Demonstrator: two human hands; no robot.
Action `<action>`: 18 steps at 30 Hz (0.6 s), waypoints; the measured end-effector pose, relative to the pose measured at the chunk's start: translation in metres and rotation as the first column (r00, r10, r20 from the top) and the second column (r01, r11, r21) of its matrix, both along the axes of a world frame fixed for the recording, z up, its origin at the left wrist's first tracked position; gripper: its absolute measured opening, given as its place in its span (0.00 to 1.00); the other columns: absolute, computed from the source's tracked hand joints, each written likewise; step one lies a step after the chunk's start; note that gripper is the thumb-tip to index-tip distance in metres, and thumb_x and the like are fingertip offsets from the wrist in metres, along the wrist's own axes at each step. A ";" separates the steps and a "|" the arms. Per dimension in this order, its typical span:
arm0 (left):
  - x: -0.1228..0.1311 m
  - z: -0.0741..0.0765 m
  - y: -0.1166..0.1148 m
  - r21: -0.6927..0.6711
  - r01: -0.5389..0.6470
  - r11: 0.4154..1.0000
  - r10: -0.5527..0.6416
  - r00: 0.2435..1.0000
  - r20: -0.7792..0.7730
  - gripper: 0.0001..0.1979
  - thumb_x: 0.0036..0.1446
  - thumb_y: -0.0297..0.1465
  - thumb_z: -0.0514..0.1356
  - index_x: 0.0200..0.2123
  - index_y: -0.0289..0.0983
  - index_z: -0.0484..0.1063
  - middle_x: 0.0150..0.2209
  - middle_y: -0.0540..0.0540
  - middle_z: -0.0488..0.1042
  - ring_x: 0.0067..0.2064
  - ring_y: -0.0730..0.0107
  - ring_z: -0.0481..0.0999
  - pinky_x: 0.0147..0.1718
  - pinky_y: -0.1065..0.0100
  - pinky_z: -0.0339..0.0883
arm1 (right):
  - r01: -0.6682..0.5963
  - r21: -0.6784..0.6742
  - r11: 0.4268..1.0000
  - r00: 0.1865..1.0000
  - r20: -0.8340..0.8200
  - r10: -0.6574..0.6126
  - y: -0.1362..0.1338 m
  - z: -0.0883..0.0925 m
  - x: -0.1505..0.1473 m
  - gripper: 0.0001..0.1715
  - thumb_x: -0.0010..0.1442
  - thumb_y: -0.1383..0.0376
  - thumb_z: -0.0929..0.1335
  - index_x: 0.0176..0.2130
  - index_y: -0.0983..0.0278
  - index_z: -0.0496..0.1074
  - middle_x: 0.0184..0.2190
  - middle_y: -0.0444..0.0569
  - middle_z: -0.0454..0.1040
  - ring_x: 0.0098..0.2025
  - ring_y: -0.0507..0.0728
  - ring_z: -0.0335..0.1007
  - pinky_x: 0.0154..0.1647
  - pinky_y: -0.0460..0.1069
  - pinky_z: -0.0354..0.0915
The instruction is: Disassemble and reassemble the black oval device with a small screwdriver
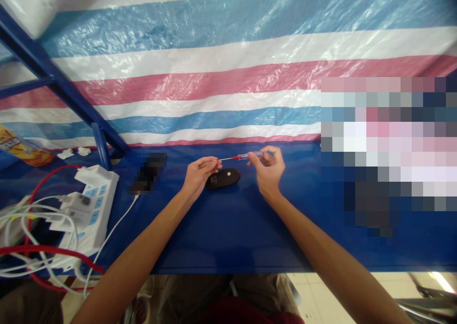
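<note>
A screwdriver (246, 156) with a clear, red-collared handle is in my right hand (268, 169), its thin shaft pointing left. My left hand (200, 174) is closed in a pinch where the shaft ends. The fingers hide the tip, and I cannot make out whether a small part is between them. Just below the shaft, a black computer mouse (224, 179) lies on the blue table (228, 233), underside up, with a pale round spot and small print. My left fingers partly overlap its left end.
Left of my hands a blurred phone (150, 174) lies with a white cable (119, 226) attached. A white power strip (102, 205) with tangled cords stands farther left, near an orange-yellow container (26, 148). Behind hangs a striped plastic sheet (207, 91). The right side is pixelated.
</note>
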State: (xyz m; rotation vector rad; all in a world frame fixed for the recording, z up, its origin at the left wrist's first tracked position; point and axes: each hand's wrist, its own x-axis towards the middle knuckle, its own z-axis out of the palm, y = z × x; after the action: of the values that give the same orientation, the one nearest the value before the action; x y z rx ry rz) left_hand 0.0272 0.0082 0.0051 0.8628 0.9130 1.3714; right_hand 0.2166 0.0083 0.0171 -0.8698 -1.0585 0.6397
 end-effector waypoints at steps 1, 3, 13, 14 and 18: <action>0.000 0.000 0.000 0.000 -0.001 1.000 0.001 1.000 0.007 0.15 0.41 0.32 0.73 0.34 0.32 0.78 0.33 0.42 0.80 0.34 0.69 0.79 0.35 0.70 0.70 | 0.003 -0.003 1.000 1.000 0.009 -0.003 0.000 0.000 0.000 0.21 0.51 0.57 0.74 0.35 0.60 0.60 0.22 0.37 0.72 0.22 0.50 0.70 0.29 0.46 0.66; 0.000 0.000 0.000 0.001 0.001 1.000 -0.001 1.000 0.019 0.15 0.41 0.31 0.73 0.34 0.32 0.78 0.33 0.42 0.80 0.34 0.69 0.79 0.35 0.71 0.70 | 0.006 -0.009 1.000 1.000 0.021 -0.006 0.000 0.000 -0.001 0.22 0.51 0.56 0.74 0.35 0.60 0.59 0.23 0.37 0.72 0.22 0.50 0.70 0.29 0.47 0.67; -0.002 -0.002 0.002 0.014 -0.016 1.000 0.016 1.000 0.026 0.14 0.42 0.31 0.72 0.33 0.32 0.77 0.32 0.43 0.80 0.33 0.69 0.79 0.34 0.70 0.70 | -0.005 -0.030 1.000 0.982 0.189 0.011 -0.001 -0.001 0.002 0.16 0.52 0.55 0.73 0.35 0.62 0.68 0.24 0.40 0.73 0.24 0.52 0.71 0.31 0.48 0.68; -0.002 -0.002 0.002 0.017 -0.022 1.000 0.022 0.999 0.026 0.14 0.41 0.31 0.72 0.33 0.32 0.77 0.32 0.43 0.80 0.33 0.69 0.79 0.34 0.70 0.70 | 0.001 -0.035 0.999 0.970 0.243 0.007 -0.002 -0.001 0.002 0.15 0.53 0.55 0.72 0.35 0.62 0.70 0.25 0.41 0.73 0.25 0.52 0.71 0.32 0.49 0.68; -0.004 0.003 0.002 0.049 -0.044 0.998 0.044 0.999 0.009 0.14 0.40 0.31 0.73 0.32 0.32 0.77 0.31 0.43 0.80 0.32 0.69 0.79 0.35 0.69 0.70 | 0.015 -0.028 1.000 0.921 0.389 -0.003 -0.005 0.003 0.004 0.13 0.55 0.55 0.71 0.35 0.62 0.74 0.29 0.44 0.76 0.28 0.52 0.71 0.34 0.48 0.67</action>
State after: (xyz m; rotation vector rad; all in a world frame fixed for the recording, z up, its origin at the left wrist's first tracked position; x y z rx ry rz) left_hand 0.0233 0.0099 0.0079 0.8787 0.9003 1.4394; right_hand 0.2208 0.0035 0.0206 -1.0548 -1.4038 0.4842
